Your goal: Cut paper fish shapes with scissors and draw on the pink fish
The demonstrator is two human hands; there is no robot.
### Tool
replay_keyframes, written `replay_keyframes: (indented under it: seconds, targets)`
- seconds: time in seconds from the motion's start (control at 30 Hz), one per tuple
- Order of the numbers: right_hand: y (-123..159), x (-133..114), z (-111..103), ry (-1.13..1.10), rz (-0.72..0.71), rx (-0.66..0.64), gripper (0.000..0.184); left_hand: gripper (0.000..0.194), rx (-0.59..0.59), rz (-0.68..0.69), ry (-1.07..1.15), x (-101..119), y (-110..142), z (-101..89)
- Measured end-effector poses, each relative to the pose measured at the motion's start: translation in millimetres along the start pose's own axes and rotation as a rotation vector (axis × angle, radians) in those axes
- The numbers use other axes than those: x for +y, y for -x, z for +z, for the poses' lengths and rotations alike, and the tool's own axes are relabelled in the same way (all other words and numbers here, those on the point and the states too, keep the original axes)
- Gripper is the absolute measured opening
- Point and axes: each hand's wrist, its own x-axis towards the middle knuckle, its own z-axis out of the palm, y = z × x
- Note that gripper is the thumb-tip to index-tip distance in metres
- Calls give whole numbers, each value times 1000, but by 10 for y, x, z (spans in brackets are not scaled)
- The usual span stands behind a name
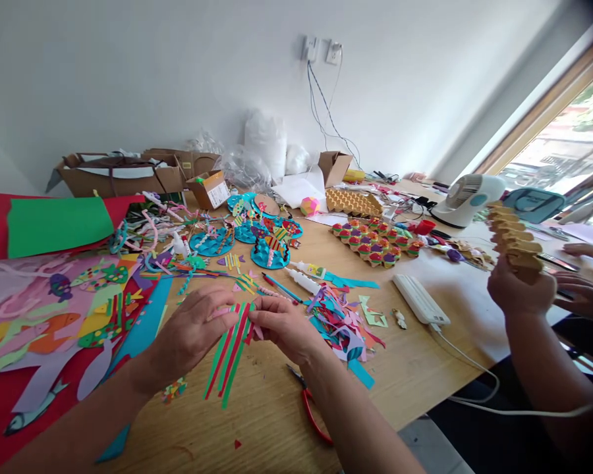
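Note:
My left hand (192,326) and my right hand (286,327) are close together above the front of the table, both closed on a pink paper piece crossed by red and green paper strips (231,359). Long ends of the strips hang below my fingers. Bits of pink show at both fingertips, but the piece's full outline is hidden. Beneath my right forearm lie scissors with red handles (310,408), partly covered. Tiny paper scraps (174,390) lie below my left hand. A fish cut-out with striped strips (232,262) rests just beyond my hands.
Coloured paper sheets and fish cut-outs (99,276) cover the left side. Behind stand decorated blue plates (269,255). Paper scraps (343,316), glue bottles (304,282), a painted egg tray (375,242) and a white power strip (420,299) lie rightward. Another person's hand (521,289) holds egg carton.

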Motion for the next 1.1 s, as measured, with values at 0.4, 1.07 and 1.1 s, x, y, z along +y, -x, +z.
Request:
replay_keyframes:
  seconds: [0.4,1.07,1.1]
  targets:
    - [442,101,-128,1094,-139,243,8,30,237,-931,1043,197,-15,144]
    - [1195,621,-579,1482,48,349,11,26,327,-1009,1276,114,-32,258]
    - [1189,568,-555,1383,-9,354,8,25,340,-1020,1294,122,-33,261]
